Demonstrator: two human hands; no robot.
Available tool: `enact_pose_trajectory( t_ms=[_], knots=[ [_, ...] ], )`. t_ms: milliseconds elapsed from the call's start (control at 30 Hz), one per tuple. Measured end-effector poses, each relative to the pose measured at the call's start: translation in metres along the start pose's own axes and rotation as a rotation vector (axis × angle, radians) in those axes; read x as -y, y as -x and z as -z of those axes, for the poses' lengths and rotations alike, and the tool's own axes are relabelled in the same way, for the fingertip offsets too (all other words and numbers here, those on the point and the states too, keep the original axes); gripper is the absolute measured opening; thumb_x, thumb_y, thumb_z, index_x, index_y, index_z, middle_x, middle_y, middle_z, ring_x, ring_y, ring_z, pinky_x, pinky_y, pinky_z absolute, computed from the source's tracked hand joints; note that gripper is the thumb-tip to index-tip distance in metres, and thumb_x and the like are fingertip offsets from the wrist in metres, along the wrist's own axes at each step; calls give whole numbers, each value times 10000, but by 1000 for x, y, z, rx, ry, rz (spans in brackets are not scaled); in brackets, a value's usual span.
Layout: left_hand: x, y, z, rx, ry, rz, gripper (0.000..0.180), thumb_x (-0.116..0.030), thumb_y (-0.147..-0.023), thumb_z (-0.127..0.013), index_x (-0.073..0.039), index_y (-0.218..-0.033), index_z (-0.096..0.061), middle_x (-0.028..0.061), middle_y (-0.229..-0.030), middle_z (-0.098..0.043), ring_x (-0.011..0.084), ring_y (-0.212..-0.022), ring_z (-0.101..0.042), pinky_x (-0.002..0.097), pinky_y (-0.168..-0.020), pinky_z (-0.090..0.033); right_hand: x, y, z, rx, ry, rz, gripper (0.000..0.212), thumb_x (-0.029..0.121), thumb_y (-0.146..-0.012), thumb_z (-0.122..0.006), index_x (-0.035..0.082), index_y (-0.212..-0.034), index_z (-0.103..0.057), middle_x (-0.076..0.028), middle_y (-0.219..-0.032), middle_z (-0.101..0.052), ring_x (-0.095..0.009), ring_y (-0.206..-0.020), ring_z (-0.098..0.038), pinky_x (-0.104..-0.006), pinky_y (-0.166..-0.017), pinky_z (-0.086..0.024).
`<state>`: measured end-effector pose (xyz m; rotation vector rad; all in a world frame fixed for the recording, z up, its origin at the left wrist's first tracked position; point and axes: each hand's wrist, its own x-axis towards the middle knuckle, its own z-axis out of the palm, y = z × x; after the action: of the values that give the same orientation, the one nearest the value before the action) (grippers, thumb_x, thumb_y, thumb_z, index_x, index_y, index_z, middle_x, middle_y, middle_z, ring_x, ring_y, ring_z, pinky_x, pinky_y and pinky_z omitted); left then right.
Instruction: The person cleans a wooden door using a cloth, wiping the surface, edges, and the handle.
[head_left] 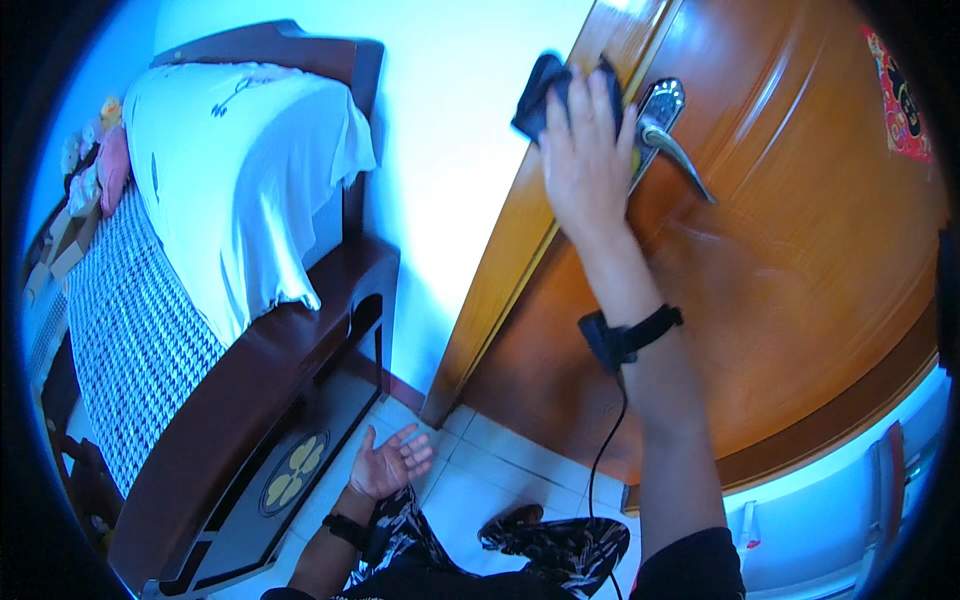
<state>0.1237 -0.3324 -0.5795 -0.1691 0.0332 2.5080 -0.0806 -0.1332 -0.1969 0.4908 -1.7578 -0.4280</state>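
High up at the wooden door frame, my right hand presses a black, folded, cloth-like thing with its fingers laid over it. Part of this dark thing is hidden under the hand, so its exact kind is unclear. Just to the right of that hand is the metal door handle on its ornate plate. The brown wooden door appears shut against the frame. Low in front of me, my left hand hangs with palm up and fingers spread, holding nothing.
At the left stands a dark wooden bed with a white cloth over its headboard end and a checked cover. Soft toys and a pink cushion lie beyond. A black cable hangs from my right wrist strap.
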Motion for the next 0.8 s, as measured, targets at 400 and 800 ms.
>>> enact_pose_trajectory(
  t_ms=[400, 800],
  knots=[
    [-9, 18, 0, -4, -103, 18, 749, -646, -882, -294, -62, -1345, -368, 195, -1264, -501, 358, -1160, -483, 517, -1001, -327, 49, 140, 0, 514, 95, 565, 445, 243, -928, -394, 86, -1343, -435, -54, -1498, -231, -229, -1400, -124, -469, -1099, -149],
    [-3, 7, -6, -61, -76, -30, 805, -677, -877, -128, -72, -1342, -384, 197, -1219, -533, 365, -1141, -496, 526, -999, -329, -25, -12, 10, -25, 51, 27, 443, 264, -904, -535, 82, -1304, -482, -151, -1425, -347, -307, -1352, -256, -529, -1066, -217]
  ],
)
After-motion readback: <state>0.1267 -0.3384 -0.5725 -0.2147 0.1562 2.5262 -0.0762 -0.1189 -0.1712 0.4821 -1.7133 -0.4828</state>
